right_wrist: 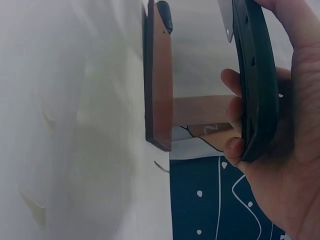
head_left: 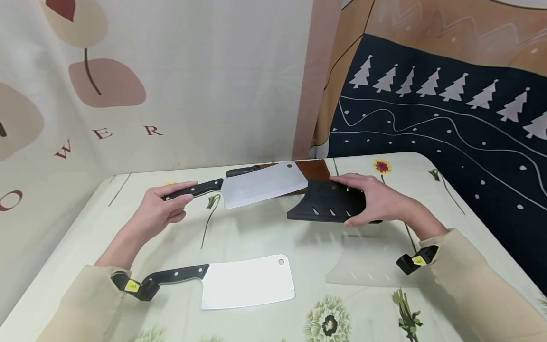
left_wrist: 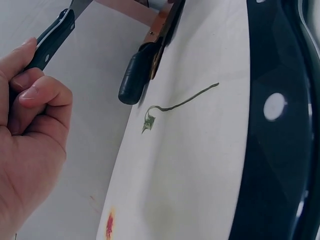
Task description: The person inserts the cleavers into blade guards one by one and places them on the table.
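My left hand [head_left: 155, 211] grips the black riveted handle of a cleaver [head_left: 262, 185], raised over the table with its blade pointing right. In my right hand [head_left: 378, 197] is a black blade cover [head_left: 326, 202] with slots along its lower side, thumb in front and fingers behind. The blade's far end comes right up to the cover's left edge. Nearer me lies a second cleaver [head_left: 248, 282], its blade bright with glare and its handle to the left. That handle [left_wrist: 280, 110] fills the right side of the left wrist view. A translucent blade cover [head_left: 363, 263] lies below my right hand.
Along the table's back edge lies a brown wooden-looking board or sheath [head_left: 316, 168] with a black handle [head_left: 241, 171] at its left end. A patterned curtain [head_left: 213, 85] hangs behind the table, and a dark cloth with trees [head_left: 427, 118] hangs at right.
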A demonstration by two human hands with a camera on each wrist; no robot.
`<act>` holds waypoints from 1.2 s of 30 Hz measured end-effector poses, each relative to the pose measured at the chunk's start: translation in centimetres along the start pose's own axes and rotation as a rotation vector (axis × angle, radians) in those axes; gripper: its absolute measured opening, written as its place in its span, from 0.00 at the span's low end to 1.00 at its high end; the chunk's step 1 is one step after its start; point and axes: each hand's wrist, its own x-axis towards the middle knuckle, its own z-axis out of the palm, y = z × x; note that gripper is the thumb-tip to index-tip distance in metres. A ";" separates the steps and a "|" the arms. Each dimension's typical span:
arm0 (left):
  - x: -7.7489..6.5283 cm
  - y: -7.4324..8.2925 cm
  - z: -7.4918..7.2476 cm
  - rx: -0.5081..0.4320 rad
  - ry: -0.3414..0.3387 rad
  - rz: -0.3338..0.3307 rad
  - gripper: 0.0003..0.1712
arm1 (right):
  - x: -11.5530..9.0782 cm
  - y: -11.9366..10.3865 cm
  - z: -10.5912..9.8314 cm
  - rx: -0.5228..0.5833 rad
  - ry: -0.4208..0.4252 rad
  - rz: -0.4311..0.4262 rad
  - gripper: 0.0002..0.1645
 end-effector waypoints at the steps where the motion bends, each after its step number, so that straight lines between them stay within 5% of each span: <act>1: 0.0 0.0 -0.1 0.002 -0.008 -0.002 0.19 | 0.0 0.0 0.0 -0.001 -0.003 0.003 0.57; 17: -0.4 0.4 -1.0 0.080 -0.081 -0.015 0.20 | 0.1 -0.2 0.0 -0.033 -0.031 -0.019 0.58; 36: -0.2 0.5 -1.9 0.136 -0.258 -0.073 0.23 | 0.5 -0.2 -0.1 -0.041 -0.041 -0.068 0.56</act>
